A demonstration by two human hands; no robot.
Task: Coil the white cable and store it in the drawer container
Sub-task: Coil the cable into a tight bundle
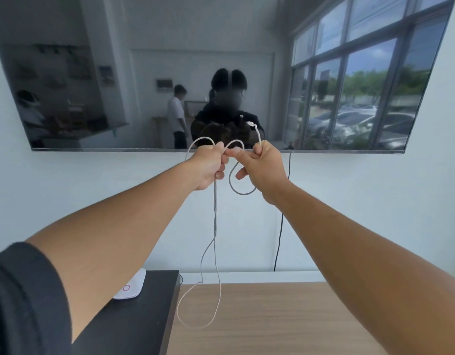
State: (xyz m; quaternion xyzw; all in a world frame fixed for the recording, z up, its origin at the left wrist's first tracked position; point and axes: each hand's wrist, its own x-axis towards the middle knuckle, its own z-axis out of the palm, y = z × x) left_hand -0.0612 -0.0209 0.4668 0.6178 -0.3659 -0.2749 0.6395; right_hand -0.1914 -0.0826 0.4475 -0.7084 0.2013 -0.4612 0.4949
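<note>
1. Both hands were raised in front of a wall-mounted screen (170, 73), side by side and nearly touching.
2. The left hand (210, 166) was closed in a fist around the white cable (215, 213), with one loop rising above its knuckles.
3. The right hand (259, 166) was also closed on the cable, its thumb pressed over a second loop; the plug end (252, 124) stood up out of the fist.
4. Below the left hand the remaining cable hung in two strands, ending in a slack loop lying on the wooden bench (285, 316), next to a black box (144, 316) carrying a small white device (131, 286).
5. Risk, as I judged it: the hanging strands ran close together and could twist or knot as they were drawn up.
6. The loops differed in size, so a loosened fist might let the coil spring apart.
7. No drawer container was in view.
</note>
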